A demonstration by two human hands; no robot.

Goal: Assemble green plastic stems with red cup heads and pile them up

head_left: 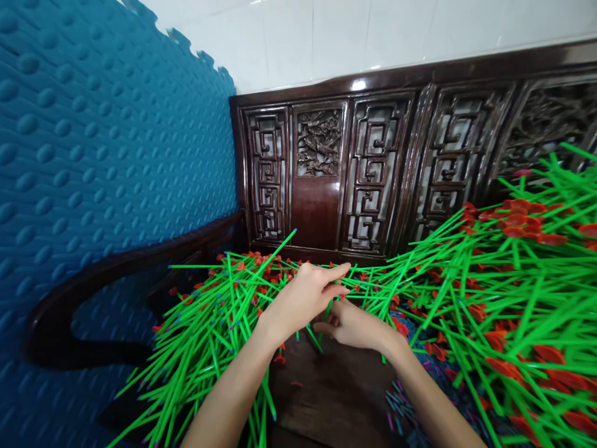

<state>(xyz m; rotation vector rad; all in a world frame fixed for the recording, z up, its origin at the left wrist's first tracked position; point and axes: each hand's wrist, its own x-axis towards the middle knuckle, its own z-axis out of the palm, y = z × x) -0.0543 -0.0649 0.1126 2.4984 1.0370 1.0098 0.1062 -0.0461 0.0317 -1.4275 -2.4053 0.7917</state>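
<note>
My left hand (321, 285) reaches over the dark wooden seat (326, 386), with two fingers stretched forward and a gap between them; its other fingers are hidden. Just below and to its right, my right hand (347, 323) has its fingers curled round a thin green plastic stem (329, 309). A bit of red shows close to the left fingertips, too small to make out. To the left of my hands lies a heap of green stems (219, 330), several with red cup-shaped heads. A larger pile of green stems with red heads (485, 298) rises on the right.
A carved dark wood backrest (317, 211) stands behind, against a white tiled wall (298, 37). The curved wooden armrest (51, 317) is on the left, beside a blue bumpy foam mat (102, 137) standing upright. Small blue and purple pieces (398, 404) lie near my right forearm.
</note>
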